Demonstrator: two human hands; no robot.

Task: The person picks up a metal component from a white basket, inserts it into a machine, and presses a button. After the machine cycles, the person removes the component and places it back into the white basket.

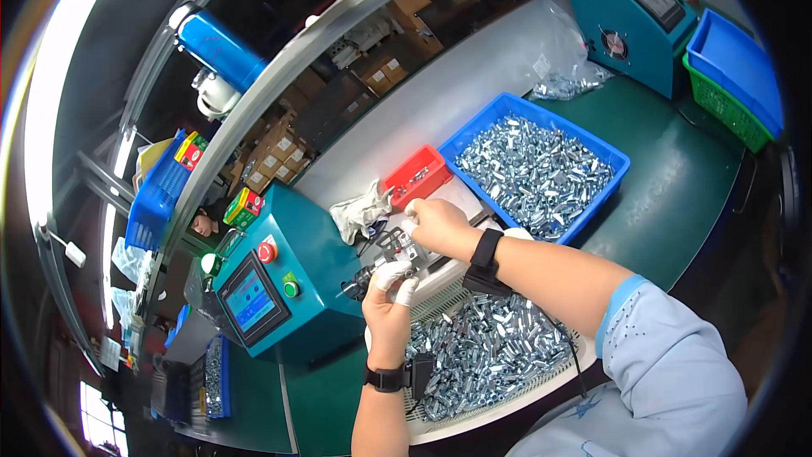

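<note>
My left hand, with white covers on its fingertips, is closed in a pinch beside the dark chuck of the teal machine. A small bit of shiny metal shows at its fingertips, too small to name. My right hand is curled closed just above and right of the metal fixture; whatever lies within its fingers is hidden. Below both hands sits a cream basket heaped with small silvery metal parts. Each wrist wears a black strap with a small block.
A blue bin of similar metal parts stands behind my right arm. Near it are a red tray and a crumpled white glove. The machine's touchscreen faces left. A second teal machine stands far right, beside stacked baskets.
</note>
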